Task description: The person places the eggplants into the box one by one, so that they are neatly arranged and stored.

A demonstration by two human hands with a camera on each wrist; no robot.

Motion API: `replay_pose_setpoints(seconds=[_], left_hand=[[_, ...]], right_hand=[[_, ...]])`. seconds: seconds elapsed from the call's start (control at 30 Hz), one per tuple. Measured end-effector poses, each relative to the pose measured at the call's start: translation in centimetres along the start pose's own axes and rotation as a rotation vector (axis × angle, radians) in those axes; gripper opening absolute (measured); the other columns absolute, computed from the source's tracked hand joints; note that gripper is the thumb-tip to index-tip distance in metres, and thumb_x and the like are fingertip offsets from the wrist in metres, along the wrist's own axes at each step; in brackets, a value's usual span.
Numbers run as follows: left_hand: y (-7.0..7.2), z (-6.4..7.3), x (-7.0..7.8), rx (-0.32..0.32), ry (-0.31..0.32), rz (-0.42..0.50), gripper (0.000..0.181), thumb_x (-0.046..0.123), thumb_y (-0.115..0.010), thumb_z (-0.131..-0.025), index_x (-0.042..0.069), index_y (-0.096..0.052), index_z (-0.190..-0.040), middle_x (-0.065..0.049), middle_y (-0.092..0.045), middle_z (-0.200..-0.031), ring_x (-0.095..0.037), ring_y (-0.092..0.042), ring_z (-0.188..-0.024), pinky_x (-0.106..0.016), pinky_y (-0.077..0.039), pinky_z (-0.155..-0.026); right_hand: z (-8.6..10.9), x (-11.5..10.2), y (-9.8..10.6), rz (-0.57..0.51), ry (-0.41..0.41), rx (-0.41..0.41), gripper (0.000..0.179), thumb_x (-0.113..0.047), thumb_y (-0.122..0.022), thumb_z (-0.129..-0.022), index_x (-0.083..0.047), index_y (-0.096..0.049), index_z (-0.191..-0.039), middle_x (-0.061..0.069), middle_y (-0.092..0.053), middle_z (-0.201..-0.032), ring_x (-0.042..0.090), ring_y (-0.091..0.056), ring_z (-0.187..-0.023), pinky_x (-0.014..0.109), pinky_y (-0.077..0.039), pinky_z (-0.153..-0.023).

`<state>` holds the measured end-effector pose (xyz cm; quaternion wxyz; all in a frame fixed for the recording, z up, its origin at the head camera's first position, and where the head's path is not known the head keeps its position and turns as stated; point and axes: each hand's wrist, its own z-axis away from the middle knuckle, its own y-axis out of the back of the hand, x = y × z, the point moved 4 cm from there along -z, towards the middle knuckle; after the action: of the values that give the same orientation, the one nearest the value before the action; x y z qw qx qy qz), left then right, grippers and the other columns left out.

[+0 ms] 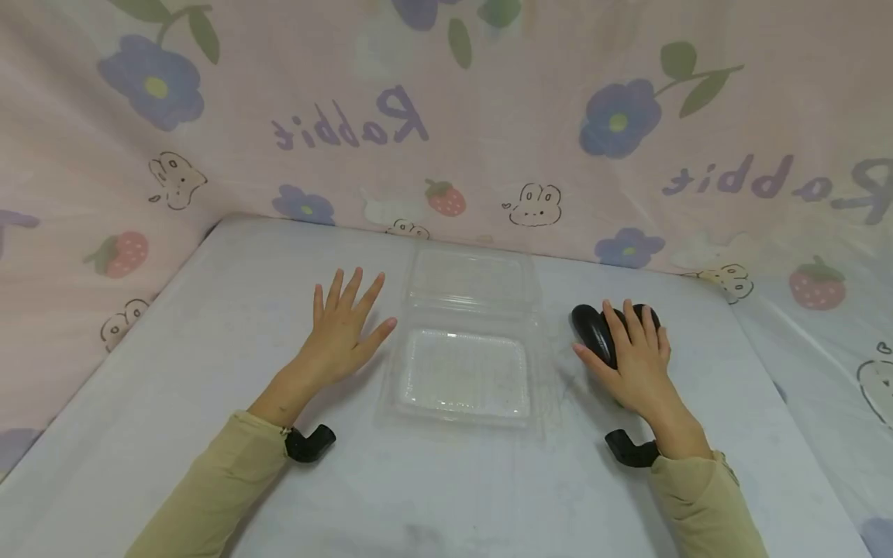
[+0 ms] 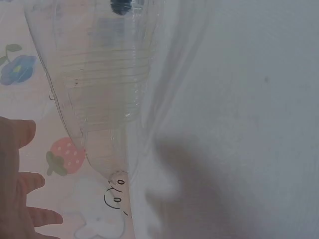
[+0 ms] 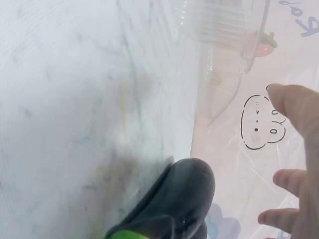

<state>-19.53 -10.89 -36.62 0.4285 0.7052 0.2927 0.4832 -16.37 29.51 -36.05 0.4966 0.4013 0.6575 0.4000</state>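
Observation:
A clear plastic clamshell box (image 1: 460,372) lies unfolded on the white table, its lid (image 1: 470,279) toward the back. My left hand (image 1: 338,341) hovers just left of the box with fingers spread and straight, holding nothing. On the right, a group of glossy, near-black eggplants (image 1: 593,335) lies close together. Over them extends my right hand (image 1: 638,368), its fingers fairly straight and partly hiding them. In the right wrist view, one eggplant (image 3: 184,199) shows a bright green end, and the fingers (image 3: 286,181) stand apart from it.
The white table (image 1: 174,349) is backed by a pink printed cloth (image 1: 488,155) that also rises along the left and right sides. A black angled piece (image 1: 312,444) sits at the left cuff, and a similar black piece (image 1: 630,449) at the right cuff.

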Motion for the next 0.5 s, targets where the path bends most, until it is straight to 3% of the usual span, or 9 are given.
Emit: replay_pose_setpoints(seconds=[0.27,0.5], left_hand=[[-0.3,-0.04,0.46,0.019,-0.021,0.046,0.067,0.044,-0.046,-0.099,0.013,-0.024,-0.153,-0.025,-0.015,-0.157,-0.044,0.0,-0.146,-0.066,0.003,-0.113],[-0.64,-0.16,0.67,0.01,-0.026,0.19,0.064,0.036,-0.05,-0.099,0.01,-0.025,-0.152,-0.024,-0.015,-0.157,-0.044,-0.012,-0.145,-0.063,-0.014,-0.115]], right_hand=[[0.36,0.14,-0.17,-0.031,0.035,0.016,0.082,-0.044,-0.063,-0.09,-0.007,-0.025,-0.152,0.032,-0.019,-0.153,0.052,-0.009,-0.141,0.076,-0.012,-0.102],[0.6,0.47,-0.41,-0.049,0.082,0.024,0.082,-0.038,-0.071,-0.084,0.001,-0.033,-0.146,0.034,-0.028,-0.148,0.056,-0.022,-0.135,0.077,-0.021,-0.096]])
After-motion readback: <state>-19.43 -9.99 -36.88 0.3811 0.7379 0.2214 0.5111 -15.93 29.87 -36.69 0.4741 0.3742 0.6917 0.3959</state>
